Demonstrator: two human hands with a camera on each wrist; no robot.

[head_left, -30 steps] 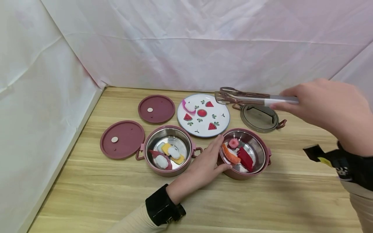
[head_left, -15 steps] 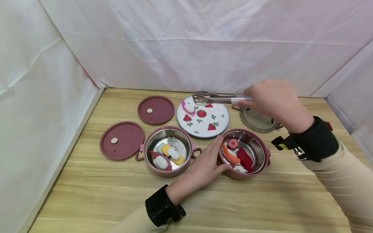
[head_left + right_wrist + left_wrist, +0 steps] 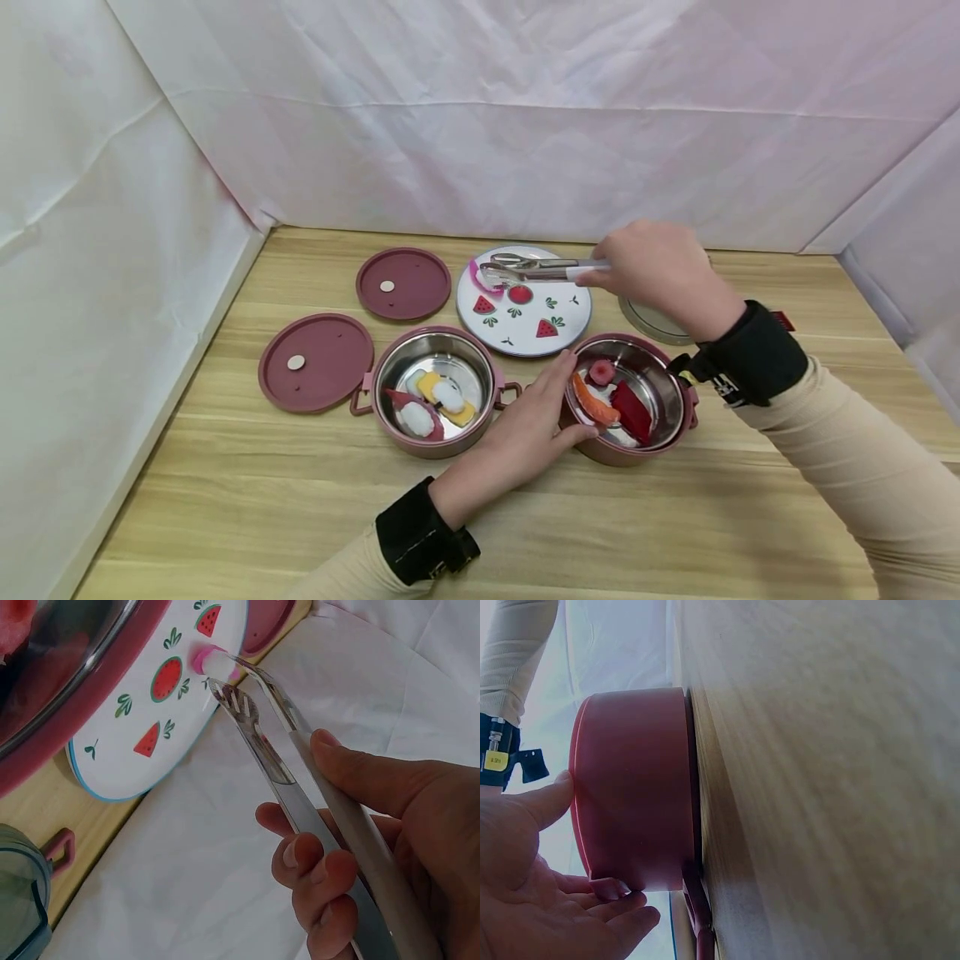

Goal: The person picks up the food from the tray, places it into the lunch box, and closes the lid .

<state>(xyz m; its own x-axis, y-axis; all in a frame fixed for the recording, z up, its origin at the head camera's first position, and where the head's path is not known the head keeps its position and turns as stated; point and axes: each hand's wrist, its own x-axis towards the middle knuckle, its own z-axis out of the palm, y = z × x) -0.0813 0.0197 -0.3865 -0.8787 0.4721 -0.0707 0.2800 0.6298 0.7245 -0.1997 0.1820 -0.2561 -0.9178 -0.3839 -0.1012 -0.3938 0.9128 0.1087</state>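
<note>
Right hand (image 3: 654,271) grips tongs (image 3: 337,806); left hand (image 3: 523,427) lies spread against the pot (image 3: 617,456). Sushi (image 3: 216,663) looks light, soft: best nipped gently mid-body.

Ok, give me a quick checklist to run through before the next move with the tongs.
1. Tongs held in the right hand: ok.
2. Tips spread, one each side of the pink-and-white piece on the plate: ok, they look apart in the right wrist view.
3. Piece actually gripped: cannot tell; contact is unclear.
4. Left hand touching the right pot: ok, thumb at the rim.
5. Right pot uncovered, with room inside: ok, bare metal shows beside the food pieces.
</note>
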